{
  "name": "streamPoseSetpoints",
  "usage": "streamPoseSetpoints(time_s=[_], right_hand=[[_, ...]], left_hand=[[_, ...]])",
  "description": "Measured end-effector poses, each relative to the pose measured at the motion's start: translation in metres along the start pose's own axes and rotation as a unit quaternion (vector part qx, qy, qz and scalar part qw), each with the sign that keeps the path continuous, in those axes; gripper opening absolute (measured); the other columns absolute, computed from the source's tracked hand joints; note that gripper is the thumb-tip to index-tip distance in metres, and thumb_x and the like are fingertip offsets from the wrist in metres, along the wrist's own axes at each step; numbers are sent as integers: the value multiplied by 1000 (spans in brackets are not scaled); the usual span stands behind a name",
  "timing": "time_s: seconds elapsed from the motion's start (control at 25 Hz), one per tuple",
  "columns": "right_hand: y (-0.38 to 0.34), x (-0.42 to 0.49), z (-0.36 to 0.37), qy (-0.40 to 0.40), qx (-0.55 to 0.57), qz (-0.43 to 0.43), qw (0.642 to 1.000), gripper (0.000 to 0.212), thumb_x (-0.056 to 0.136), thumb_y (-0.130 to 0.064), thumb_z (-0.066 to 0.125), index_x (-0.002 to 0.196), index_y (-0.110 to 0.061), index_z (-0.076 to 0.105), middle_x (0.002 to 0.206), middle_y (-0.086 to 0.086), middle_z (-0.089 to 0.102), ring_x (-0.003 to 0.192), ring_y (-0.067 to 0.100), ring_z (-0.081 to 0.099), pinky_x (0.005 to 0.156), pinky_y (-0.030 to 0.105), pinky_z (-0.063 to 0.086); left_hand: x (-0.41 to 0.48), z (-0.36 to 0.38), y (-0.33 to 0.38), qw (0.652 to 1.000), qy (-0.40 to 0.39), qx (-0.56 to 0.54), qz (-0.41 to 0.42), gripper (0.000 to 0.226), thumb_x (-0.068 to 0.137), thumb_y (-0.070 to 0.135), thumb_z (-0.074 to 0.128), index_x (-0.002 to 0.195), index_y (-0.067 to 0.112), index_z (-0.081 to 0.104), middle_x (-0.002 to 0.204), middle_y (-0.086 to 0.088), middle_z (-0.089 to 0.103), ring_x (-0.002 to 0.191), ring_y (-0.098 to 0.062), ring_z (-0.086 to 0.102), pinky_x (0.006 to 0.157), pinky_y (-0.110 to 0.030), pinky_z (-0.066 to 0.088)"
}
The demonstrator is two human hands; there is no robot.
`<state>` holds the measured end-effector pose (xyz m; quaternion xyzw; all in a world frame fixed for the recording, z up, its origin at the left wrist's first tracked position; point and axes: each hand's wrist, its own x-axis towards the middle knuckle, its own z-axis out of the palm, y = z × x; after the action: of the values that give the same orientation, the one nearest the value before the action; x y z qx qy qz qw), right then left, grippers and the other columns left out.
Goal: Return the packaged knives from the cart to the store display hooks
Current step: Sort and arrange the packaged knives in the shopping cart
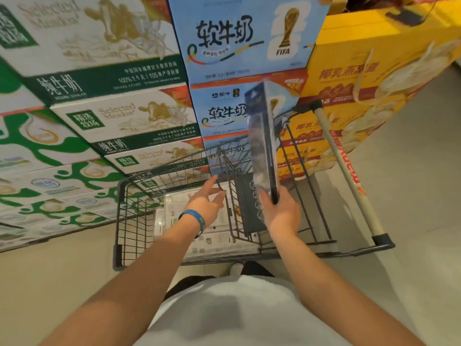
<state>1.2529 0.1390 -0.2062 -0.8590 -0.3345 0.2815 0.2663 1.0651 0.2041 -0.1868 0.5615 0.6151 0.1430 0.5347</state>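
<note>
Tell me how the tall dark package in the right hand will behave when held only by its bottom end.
Probably stiff: the dark package stands straight above the right hand, without sag. Likely apt to tip, being long and gripped only at its lower end. Its shiny front may be slippery.

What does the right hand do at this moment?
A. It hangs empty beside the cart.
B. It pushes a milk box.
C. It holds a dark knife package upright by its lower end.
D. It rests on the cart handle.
C: the right hand grips the lower end of the dark knife package, which stands upright above the cart, while the left hand is open and holds nothing.
</note>
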Motion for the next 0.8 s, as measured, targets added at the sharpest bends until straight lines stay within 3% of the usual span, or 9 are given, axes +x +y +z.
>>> streamPoseSetpoints(time_s=[0.12,0.2,0.32,0.44,0.52,0.6,0.68,0.8], right_hand=[[30,-2,20,-58,-130,-7,990,29,98,-50,59,99,-22,62,81,-5,62,76,22,60,60,31,45],[42,-6,32,-86,-136,4,987,31,103,-43,55,108,-14,64,89,1,67,75,21,58,57,30,43],[38,-5,39,-90,-117,51,988,30,107,-35,48,116,-8,58,102,13,71,90,31,67,73,41,55],[23,-8,38,-84,-126,58,987,37,106,-37,48,125,-5,56,114,16,69,103,35,65,86,47,55],[0,-16,36,20,-70,6,997,43,105,-43,47,130,-10,60,123,10,66,111,28,62,94,44,53],[-44,-28,36,109,40,-64,991,39,102,-47,44,122,-21,64,117,-4,66,106,14,61,88,22,51],[-92,-39,42,82,120,-144,979,31,99,-49,43,107,-30,65,101,-13,67,91,4,62,72,9,43],[-133,-60,72,-54,106,-231,966,18,96,-45,45,95,-38,62,85,-14,69,79,0,64,63,17,45]], left_hand=[[4,-4,0,1000,6,13,0,44,103,40,42,146,46,34,111,22,60,78,-3,72,70,-48,62],[8,-7,-1,999,-2,49,-2,42,103,43,41,144,45,35,114,16,63,74,-1,72,67,-46,62],[16,-17,-1,997,-54,41,-24,45,102,43,43,144,51,32,119,15,65,77,-5,73,73,-45,62],[15,-25,-13,996,-90,-5,-16,43,100,46,45,141,55,37,121,18,62,81,-8,74,78,-45,61],[9,-33,-32,996,-77,-54,-15,27,100,43,48,125,52,52,121,16,62,76,-9,75,75,-41,62],[5,-50,-57,990,-44,-119,-58,17,101,32,50,110,43,59,121,3,66,66,-10,73,63,-28,60],[4,-74,-82,983,-21,-150,-108,13,102,26,49,106,30,62,117,-7,68,55,-10,68,51,-21,52],[13,-105,-116,983,-7,-98,-153,15,103,28,48,107,24,62,114,-6,70,60,-13,68,57,-27,50]])
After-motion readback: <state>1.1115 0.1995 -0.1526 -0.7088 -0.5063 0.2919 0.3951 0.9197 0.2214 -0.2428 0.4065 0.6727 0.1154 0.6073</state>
